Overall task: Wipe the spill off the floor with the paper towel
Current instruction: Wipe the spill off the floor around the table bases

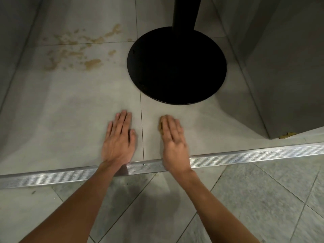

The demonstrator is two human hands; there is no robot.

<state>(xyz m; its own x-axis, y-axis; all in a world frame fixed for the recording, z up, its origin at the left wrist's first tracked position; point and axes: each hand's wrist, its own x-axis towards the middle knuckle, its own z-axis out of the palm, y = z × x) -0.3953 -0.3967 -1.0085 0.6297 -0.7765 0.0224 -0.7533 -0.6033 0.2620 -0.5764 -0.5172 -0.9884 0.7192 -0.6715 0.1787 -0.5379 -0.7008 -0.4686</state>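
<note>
A brown spill (82, 50) lies in patches and splashes on the grey floor tiles at the upper left. My left hand (119, 139) rests flat on the floor with straight fingers, well below the spill. My right hand (173, 139), blurred, lies flat with straight fingers over a small brownish wad (160, 126) that shows only at its left edge; I cannot tell whether this is the paper towel. Both hands lie just beyond a metal threshold strip (245, 156).
A round black pedestal base (177, 65) with its black post (185, 13) stands right above my hands. A grey panel wall (284, 67) closes the right side. A yellowish scrap (287, 135) lies at the panel's foot. Mottled tiles (263, 199) are nearest me.
</note>
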